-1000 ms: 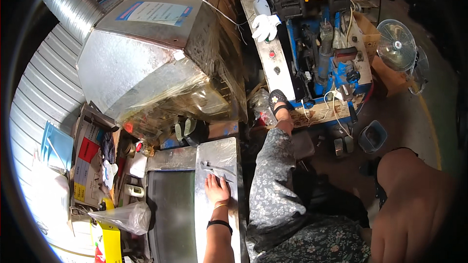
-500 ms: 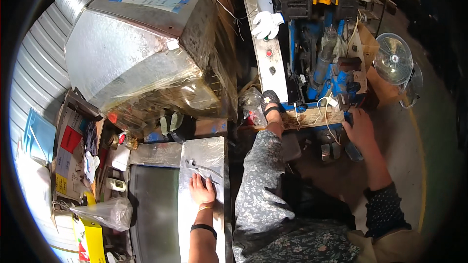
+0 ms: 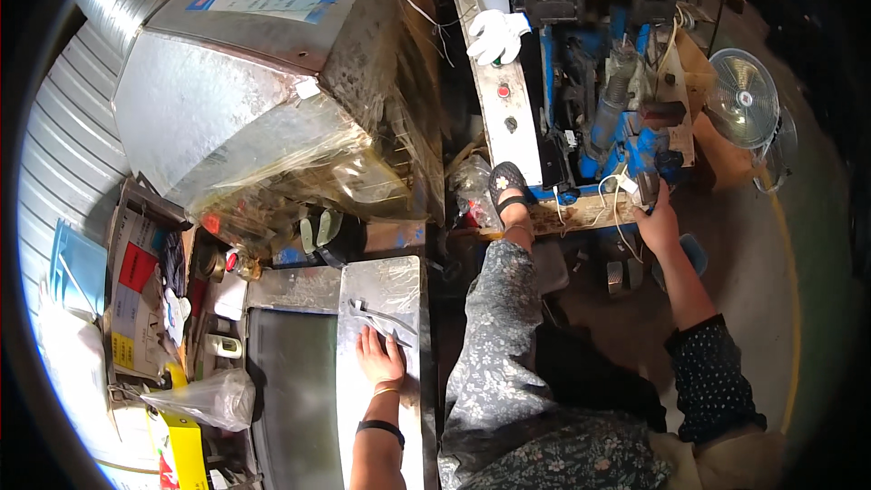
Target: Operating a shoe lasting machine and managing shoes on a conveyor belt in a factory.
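Note:
My left hand (image 3: 379, 361) lies flat with its fingers stretched out on a bare metal panel (image 3: 363, 426). Just beyond its fingertips is a curved metal handle (image 3: 386, 316). At the front right of a blue machine (image 3: 592, 168), my right hand (image 3: 660, 225) grips the dark lower end of an upright machine part (image 3: 646, 187). Its thumb shows on the left side; the other fingers are partly hidden. White cables (image 3: 619, 209) hang close to this hand. My foot in a black sandal (image 3: 508, 183) rests at the near end of the white control strip (image 3: 513, 141).
A white glove (image 3: 498, 36) lies on the strip beyond a red button (image 3: 503, 91). On the right stands a fan (image 3: 744, 98). A large metal hood (image 3: 227, 91) draped in clear plastic fills the far left. Below it, a cluttered shelf (image 3: 136, 290) holds papers and bags.
My right hand has moved slightly left and toward the machine, closing around the dark part. The view has shifted a little; my left hand stays on the panel.

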Demonstrator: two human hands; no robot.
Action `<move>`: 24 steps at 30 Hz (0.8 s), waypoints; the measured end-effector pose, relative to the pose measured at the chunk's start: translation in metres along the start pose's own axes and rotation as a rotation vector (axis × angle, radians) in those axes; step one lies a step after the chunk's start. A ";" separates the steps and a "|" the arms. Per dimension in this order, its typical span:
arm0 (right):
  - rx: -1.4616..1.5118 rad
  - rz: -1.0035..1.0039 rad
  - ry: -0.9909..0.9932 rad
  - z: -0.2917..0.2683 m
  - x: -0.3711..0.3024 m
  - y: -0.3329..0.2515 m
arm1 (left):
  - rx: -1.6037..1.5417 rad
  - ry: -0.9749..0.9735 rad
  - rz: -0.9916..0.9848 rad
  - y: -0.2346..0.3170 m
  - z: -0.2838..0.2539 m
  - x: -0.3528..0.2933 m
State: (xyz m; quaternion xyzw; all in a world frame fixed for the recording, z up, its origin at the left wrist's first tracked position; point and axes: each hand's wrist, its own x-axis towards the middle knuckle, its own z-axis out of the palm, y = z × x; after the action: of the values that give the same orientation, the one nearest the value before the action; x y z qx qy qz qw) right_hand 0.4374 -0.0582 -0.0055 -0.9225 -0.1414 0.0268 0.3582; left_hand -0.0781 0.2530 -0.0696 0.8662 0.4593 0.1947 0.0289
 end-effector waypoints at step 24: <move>-0.081 -0.062 0.015 0.013 0.016 0.020 | 0.011 0.001 -0.074 0.005 -0.005 0.001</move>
State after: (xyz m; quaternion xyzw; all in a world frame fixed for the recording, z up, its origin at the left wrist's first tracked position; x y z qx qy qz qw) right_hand 0.4558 -0.0595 -0.0276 -0.9315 -0.1684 0.0032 0.3223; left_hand -0.0749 0.2502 -0.0638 0.8488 0.4919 0.1913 0.0311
